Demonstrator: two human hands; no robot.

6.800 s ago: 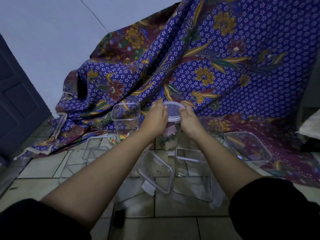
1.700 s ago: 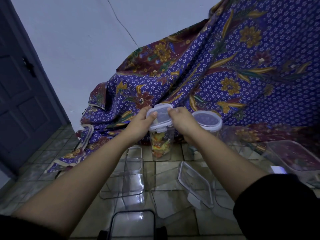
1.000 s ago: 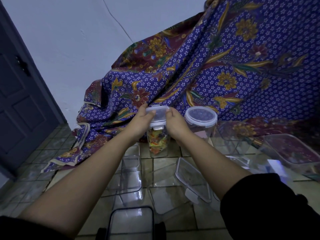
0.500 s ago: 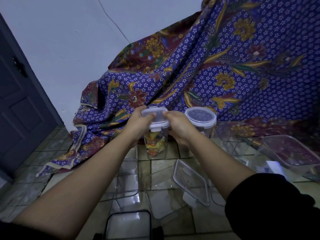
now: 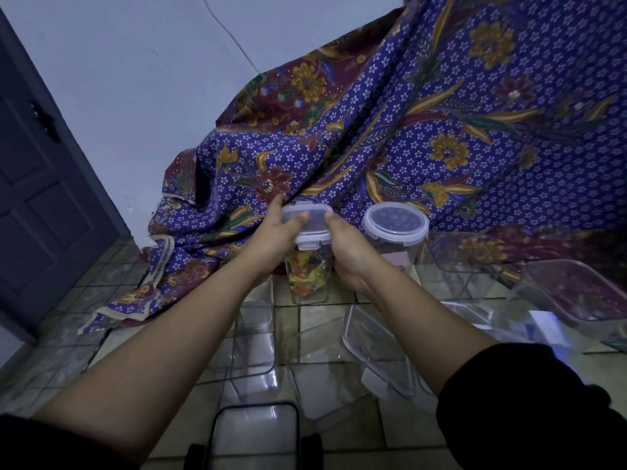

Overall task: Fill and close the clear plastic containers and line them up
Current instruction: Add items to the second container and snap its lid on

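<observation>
A tall clear square container holding colourful pieces stands on the tiled floor. Its clip lid sits on top. My left hand grips the lid's left side, thumb on top. My right hand grips the right side of the lid and container. Just to the right stands a round clear container with its white-rimmed lid on. Nearer me lie several empty clear containers and a loose clear lid.
A blue and maroon floral cloth drapes behind the containers and onto the floor. A large clear tub sits at the right. A dark door is at the left. A black-rimmed lid lies at the bottom edge.
A few seconds ago both hands were on the round container's lid; since then they hold the square container's lid, shifting only slightly over the last second.
</observation>
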